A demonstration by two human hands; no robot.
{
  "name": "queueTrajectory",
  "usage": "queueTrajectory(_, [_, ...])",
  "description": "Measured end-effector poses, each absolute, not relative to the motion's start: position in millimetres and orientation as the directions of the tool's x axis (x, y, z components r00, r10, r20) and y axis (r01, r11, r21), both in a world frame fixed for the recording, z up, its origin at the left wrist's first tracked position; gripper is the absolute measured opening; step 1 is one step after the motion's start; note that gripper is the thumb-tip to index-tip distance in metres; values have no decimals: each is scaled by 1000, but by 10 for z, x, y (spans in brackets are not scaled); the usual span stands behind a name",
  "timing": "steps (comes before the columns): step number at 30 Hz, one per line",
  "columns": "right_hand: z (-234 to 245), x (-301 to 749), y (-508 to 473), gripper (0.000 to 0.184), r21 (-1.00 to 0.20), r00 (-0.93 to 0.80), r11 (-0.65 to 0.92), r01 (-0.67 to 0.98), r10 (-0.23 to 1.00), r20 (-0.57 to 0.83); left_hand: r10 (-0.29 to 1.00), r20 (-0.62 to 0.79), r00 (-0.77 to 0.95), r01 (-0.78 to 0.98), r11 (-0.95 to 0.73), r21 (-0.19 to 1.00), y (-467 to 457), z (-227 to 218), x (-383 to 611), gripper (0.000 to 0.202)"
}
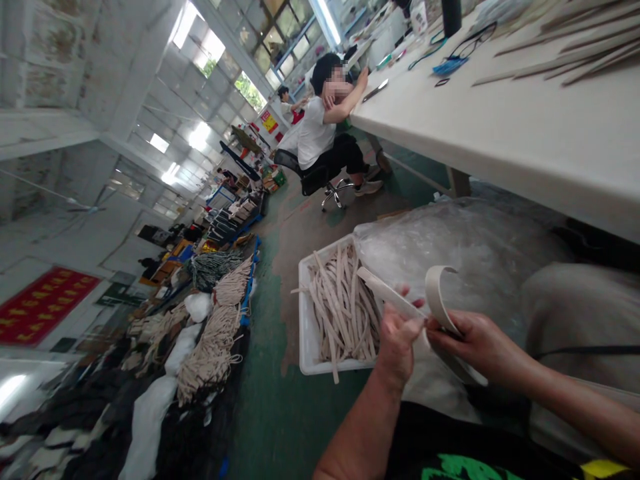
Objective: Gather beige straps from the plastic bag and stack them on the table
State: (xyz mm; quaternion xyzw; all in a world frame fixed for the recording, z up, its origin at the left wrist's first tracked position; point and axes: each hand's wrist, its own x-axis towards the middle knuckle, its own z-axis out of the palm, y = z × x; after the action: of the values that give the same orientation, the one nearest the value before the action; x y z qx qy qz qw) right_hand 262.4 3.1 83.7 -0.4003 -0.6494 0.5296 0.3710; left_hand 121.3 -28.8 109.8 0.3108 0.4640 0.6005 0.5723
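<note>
My left hand [399, 333] is closed around a flat beige strap [383, 287], whose free end points up and left toward a white bin. My right hand [463, 337] pinches a curled part of beige strap [436, 297], which arcs upward above the fingers while another length hangs below. Both hands are close together over my lap, and I cannot tell whether they hold one strap or two. Just left of them, the white plastic bin [303, 333] is full of loose beige straps [340, 303], with a few ends sticking over the rim.
A large clear plastic bag [450, 233] lies beyond my hands. At upper right, the white table [525, 127] carries beige strips [565, 63], glasses [467, 47] and a knife-like blade [376, 90]. A person [320, 127] sits at its far end. Strap bundles [215, 347] lie left.
</note>
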Motion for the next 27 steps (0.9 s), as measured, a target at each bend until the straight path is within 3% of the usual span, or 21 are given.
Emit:
queueTrajectory(4, [767, 2606, 65, 56, -975, -451, 130, 179, 892, 36, 898, -158, -410, -510, -82, 856, -66, 1210, 1087, 52])
queueTrajectory(7, [761, 2592, 74, 57, -972, -437, 124, 200, 899, 25, 840, -198, -505, -491, -91, 866, 46, 1240, 1048, 43])
queueTrajectory(14, [850, 2603, 36, 64, -978, -404, 105, 180, 914, 24, 874, -232, -426, -485, -4, 875, -103, 1115, 1220, 46])
queueTrajectory(17, [806, 2618, 59, 68, -984, -388, 52, 170, 921, -18, 882, -185, -433, -463, -42, 885, -140, 1075, 1188, 42])
queueTrajectory(21, [719, 2647, 129, 70, -994, -345, -41, 102, 936, -74, 864, -3, -504, -267, -152, 951, -106, 1119, 969, 35])
queueTrajectory(23, [708, 2647, 150, 71, -994, -324, -88, 57, 941, -102, 890, 67, -451, -109, -129, 986, -102, 1154, 891, 32])
queueTrajectory(27, [762, 2611, 136, 71, -986, -344, -167, 18, 925, -163, 957, 37, -288, 27, -30, 999, -158, 1171, 962, 26])
